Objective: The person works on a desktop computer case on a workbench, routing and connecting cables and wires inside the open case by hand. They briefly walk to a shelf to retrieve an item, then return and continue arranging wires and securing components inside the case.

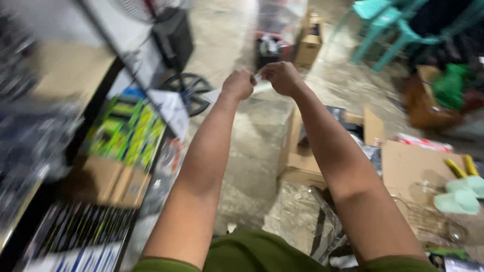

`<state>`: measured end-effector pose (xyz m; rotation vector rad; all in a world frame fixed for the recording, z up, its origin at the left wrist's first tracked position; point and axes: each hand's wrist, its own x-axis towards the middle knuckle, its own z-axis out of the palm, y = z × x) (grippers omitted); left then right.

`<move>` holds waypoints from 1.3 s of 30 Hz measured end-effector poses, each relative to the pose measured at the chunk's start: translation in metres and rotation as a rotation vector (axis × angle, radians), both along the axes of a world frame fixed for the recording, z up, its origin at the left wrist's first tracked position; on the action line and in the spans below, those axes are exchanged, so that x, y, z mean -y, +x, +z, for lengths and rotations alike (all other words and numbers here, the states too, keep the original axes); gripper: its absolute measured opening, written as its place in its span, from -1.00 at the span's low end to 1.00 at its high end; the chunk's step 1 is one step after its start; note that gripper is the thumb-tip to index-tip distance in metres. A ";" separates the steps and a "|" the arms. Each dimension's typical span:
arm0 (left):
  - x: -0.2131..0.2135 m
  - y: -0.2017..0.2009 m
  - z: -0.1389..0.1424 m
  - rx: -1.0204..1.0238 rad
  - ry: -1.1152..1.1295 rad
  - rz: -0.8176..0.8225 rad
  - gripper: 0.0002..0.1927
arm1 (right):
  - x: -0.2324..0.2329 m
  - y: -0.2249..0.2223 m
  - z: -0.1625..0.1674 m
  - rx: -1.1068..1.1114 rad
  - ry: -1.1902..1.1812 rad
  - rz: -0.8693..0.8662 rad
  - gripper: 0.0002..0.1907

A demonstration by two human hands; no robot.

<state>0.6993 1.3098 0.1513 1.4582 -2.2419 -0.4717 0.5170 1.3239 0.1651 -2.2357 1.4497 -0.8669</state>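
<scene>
Bottom edge of the frame: green sleeves, one at each lower corner, with both bare forearms running up toward the centre. Lower left: a flat box of dark upright items (75, 231), blurred; above it a brown cardboard box (108, 184) and a tray of green and yellow packets (128, 133). Left edge: a desk (65, 70) with a pale top, its load smeared by motion and not readable. Lower right: flattened cardboard (411, 166) on the concrete floor (247, 166), with pale green gloves (461, 194) lying on it beside two yellow handles; an open cardboard box (302, 156) stands just right of centre. Upper centre: left hand (238, 84) and right hand (282, 77) held out side by side, nearly touching, knuckles toward the camera. Fingers of both hands are curled and pinch a small white strip (258, 80) between them; the strip sits in the gap between the two hands, above the floor, too blurred to tell its kind. Behind the hands: a black wheel-shaped base (189, 90). Top centre: a dark bin (269, 50) and a small cardboard carton (308, 45). Upper right: turquoise plastic chairs (388, 25) and a green bag (448, 85).
</scene>
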 end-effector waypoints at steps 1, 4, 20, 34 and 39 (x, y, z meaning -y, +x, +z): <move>0.012 -0.021 -0.002 -0.035 -0.011 -0.017 -0.81 | 0.005 -0.022 -0.005 -0.023 -0.057 -0.026 -0.89; 0.046 -0.068 -0.009 -0.106 -0.022 -0.065 -0.84 | 0.025 -0.076 -0.015 -0.080 -0.176 -0.166 -0.85; 0.272 -0.196 -0.005 -0.095 -0.283 -0.330 0.03 | 0.203 -0.197 -0.027 0.377 0.014 -0.643 -0.94; 0.451 -0.391 -0.083 -0.019 -0.547 -0.482 0.14 | 0.376 -0.386 -0.068 0.388 0.110 -0.690 -0.67; 0.520 -0.445 -0.079 -0.052 -0.534 -0.575 0.06 | 0.434 -0.440 -0.066 0.398 0.156 -0.739 -0.60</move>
